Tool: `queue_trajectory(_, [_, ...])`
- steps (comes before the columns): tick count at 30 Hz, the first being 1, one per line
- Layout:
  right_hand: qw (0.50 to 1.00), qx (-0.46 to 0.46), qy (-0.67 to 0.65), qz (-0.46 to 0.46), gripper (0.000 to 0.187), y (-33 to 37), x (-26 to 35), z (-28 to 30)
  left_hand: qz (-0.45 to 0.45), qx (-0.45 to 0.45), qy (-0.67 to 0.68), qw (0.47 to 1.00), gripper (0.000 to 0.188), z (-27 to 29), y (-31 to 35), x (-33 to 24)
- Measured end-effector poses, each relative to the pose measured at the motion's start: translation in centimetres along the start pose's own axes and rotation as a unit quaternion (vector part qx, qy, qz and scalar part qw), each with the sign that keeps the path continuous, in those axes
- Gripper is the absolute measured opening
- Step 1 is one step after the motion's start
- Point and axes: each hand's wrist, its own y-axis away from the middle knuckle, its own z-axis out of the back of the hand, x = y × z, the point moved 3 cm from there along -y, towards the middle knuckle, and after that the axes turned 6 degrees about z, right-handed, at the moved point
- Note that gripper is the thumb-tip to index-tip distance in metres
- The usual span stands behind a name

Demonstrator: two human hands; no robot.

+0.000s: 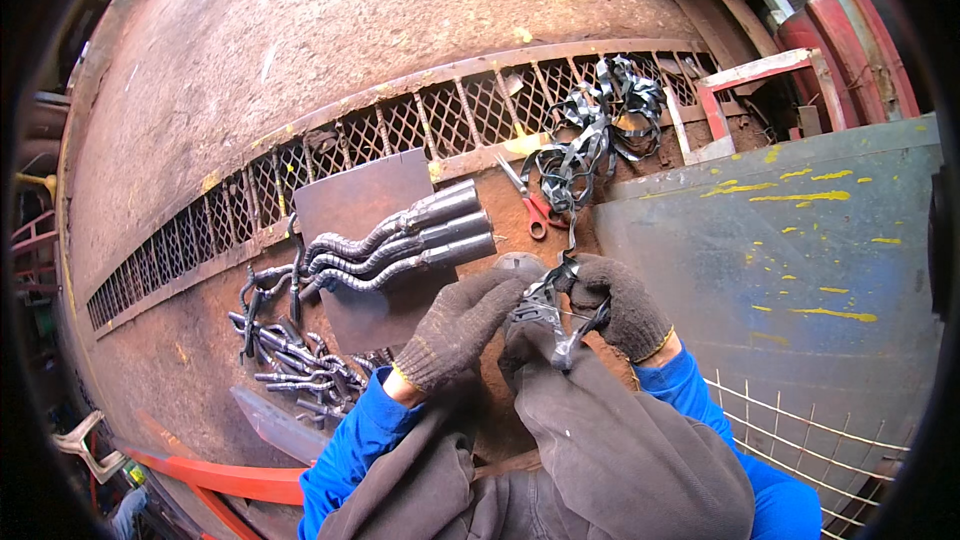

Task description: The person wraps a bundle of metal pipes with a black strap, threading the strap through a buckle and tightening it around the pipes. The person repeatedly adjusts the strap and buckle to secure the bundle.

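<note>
Both of my hands wear dark knitted gloves and meet above my lap. My left hand [462, 328] is closed, its fingertips pinching one end of a shiny dark strip [545, 308], which is twisted and bunched. The fingers of my right hand [628, 308] curl around another part of that strip. From there it runs up to a tangled heap of similar strips [600, 130]. Scissors [537, 220] with red handles lie between the heap and my hands. To the left, several bent metal tubes [400, 240] with wide cylindrical ends rest on a flat dark plate [350, 310].
A metal mesh grate [380, 135] crosses the brown floor ahead. On the left lies a pile of smaller bent tubes [290, 355], near a red metal bar [240, 480]. A large yellow-marked grey sheet [780, 240] stands on the right, above a wire grid [800, 430].
</note>
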Motion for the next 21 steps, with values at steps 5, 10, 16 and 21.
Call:
queue_trajectory(5, [0.972, -0.004, -0.169, -0.161, 0.030, -0.4, 2.2, -0.2, 0.014, 0.019, -0.085, 0.996, 0.038, -0.3, -0.3, 0.4])
queue_trajectory(10, [0.988, 0.023, -0.079, -0.130, 0.034, -0.3, 2.5, -0.7, -0.053, -0.031, -0.089, 0.994, 0.035, -1.5, -0.3, -0.9])
queue_trajectory(16, [0.983, 0.028, -0.113, -0.139, 0.031, 0.1, 3.2, -1.1, 0.006, 0.037, -0.057, 0.998, 0.034, -1.6, -1.4, -0.5])
queue_trajectory(21, [0.984, 0.031, -0.093, -0.147, 0.027, 0.1, 2.1, 0.5, 0.014, 0.047, -0.032, 0.998, 0.032, -0.8, -1.0, 0.3])
